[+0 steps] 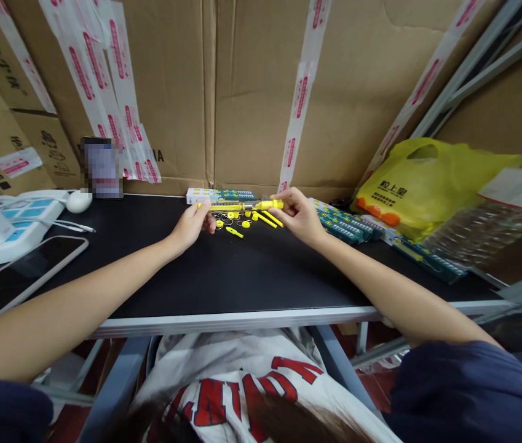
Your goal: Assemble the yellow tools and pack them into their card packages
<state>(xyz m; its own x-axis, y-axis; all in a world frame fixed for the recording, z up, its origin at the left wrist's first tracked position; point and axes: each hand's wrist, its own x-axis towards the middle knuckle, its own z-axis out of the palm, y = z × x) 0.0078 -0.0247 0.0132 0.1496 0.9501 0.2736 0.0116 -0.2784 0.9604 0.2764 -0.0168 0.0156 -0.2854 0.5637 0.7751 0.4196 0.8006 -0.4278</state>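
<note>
Head view. Hands meet at the far middle of the table (242, 277), which has a black top and a pale front edge. Both forearms are bare and reach out from dark sleeves.

Left hand (192, 224): fingers pinched on the left end of a yellow rod (241, 207). Right hand (298, 215): fingers pinched on the right end of it. The rod lies level between the two hands, just above the table and close to the back edge.

Parts (242, 224): small yellow pieces are scattered on the table directly under the rod. They include round bits, a short clip-like piece and two thin sticks near the right hand. Thin wire rings lie among them; they are too small to count.

Box (221, 195): flat, white and teal, just behind the rod, against the cardboard wall (251, 92).

Packs (348, 225): a row of teal packs just right of the right hand, running on toward the right edge.

Yellow bag (427, 181) sits behind the packs. A clear bag (486, 231) is to its right.

Left side, well apart from the hands: a white-and-blue power strip (9, 224) with cables, and a dark tablet (21, 274) lying flat near the front.
</note>
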